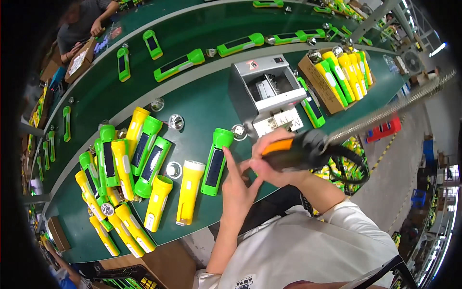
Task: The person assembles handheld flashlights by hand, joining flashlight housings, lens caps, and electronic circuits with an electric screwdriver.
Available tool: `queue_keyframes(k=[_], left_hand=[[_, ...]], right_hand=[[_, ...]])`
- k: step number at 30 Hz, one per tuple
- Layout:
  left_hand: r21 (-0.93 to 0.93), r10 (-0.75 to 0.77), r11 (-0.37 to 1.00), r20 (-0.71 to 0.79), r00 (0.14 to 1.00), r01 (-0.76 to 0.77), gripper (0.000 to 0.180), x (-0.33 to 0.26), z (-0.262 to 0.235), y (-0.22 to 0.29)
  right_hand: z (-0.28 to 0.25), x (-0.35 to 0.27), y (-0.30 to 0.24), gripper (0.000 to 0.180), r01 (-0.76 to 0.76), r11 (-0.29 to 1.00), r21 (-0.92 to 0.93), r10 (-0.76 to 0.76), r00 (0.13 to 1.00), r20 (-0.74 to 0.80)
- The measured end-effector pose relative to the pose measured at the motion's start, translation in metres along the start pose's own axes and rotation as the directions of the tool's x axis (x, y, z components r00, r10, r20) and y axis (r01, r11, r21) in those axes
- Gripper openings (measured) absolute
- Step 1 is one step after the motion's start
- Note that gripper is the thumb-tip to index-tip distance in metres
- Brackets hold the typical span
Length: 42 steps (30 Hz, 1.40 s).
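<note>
My right hand (269, 166) is closed round a black and orange electric screwdriver (301, 151), which hangs from a coiled metal spring (394, 108). Close beside it is my left hand (236, 192), its index finger stretched out and its thumb spread; the other fingers are partly hidden. That index fingertip is by a green flashlight (214, 164) with a dark panel, and I cannot tell whether they touch. Left of this lies a yellow flashlight with a white head (191, 192). A round silver reflector (239, 132) sits beyond my hands.
A grey metal box-shaped device (267, 82) stands ahead of my hands. A cardboard box (313, 72) of flashlights is to its right. Several yellow and green flashlights (122, 168) are piled at left. Beyond runs a belt (192, 33) carrying flashlights. Another person (89, 24) is at far left.
</note>
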<state>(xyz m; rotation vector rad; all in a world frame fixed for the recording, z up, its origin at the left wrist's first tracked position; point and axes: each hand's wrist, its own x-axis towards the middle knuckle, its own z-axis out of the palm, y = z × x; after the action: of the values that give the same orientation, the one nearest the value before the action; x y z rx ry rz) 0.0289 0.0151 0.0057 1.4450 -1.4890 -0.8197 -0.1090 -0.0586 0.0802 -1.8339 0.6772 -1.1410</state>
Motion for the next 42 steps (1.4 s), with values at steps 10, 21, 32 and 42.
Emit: queue_keyframes(k=[10,21,32,42], left_hand=[[0.075,0.055,0.996,0.006,0.998,-0.055,0.117,-0.003,-0.002,-0.001],[0.113,0.139,0.984,-0.037,0.99,-0.134,0.093,-0.003,0.008,0.002],[0.101,0.144,0.984,0.019,0.989,-0.146,0.085,-0.001,0.005,0.001],[0.253,0.281,0.926,0.035,0.959,-0.281,0.06,0.006,0.007,0.001]], right_hand=[[-0.003,0.005,0.002,0.022,0.095,0.957,-0.273,-0.056,0.988,0.146],[-0.069,0.014,-0.017,0.024,0.381,0.899,0.215,-0.227,0.827,-0.514],[-0.07,0.017,0.003,0.034,0.403,0.884,0.237,-0.258,0.843,-0.472],[-0.068,0.069,-0.018,0.017,-0.07,0.964,0.257,0.165,0.914,-0.371]])
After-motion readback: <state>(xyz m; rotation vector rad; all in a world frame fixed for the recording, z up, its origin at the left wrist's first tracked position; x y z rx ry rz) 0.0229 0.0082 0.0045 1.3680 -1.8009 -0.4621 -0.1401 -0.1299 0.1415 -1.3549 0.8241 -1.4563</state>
